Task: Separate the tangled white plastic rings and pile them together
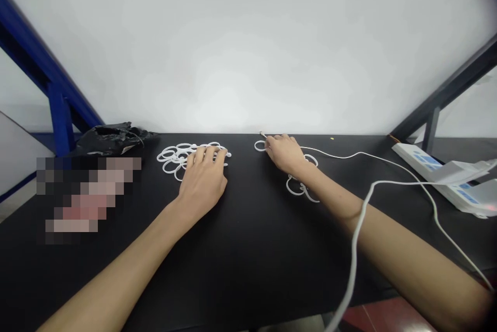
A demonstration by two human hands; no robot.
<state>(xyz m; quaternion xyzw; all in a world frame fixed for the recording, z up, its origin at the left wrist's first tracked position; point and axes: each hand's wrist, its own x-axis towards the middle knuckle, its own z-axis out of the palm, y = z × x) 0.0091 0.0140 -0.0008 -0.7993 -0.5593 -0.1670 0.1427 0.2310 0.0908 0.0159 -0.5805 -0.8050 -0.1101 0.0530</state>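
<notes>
My left hand (204,176) lies palm down on a black table (248,249), its fingers stretched over a cluster of several white rings (174,157). My right hand (284,152) reaches to the table's far edge, fingers curled at a white ring (259,145) and a thin white stick near the wall. More white rings (297,187) lie under and beside my right wrist.
A crumpled black bag (112,138) sits at the far left. A white cable (361,207) runs across my right forearm to a white power strip (446,176) at the right. A blurred patch covers part of the left side. A white wall stands behind.
</notes>
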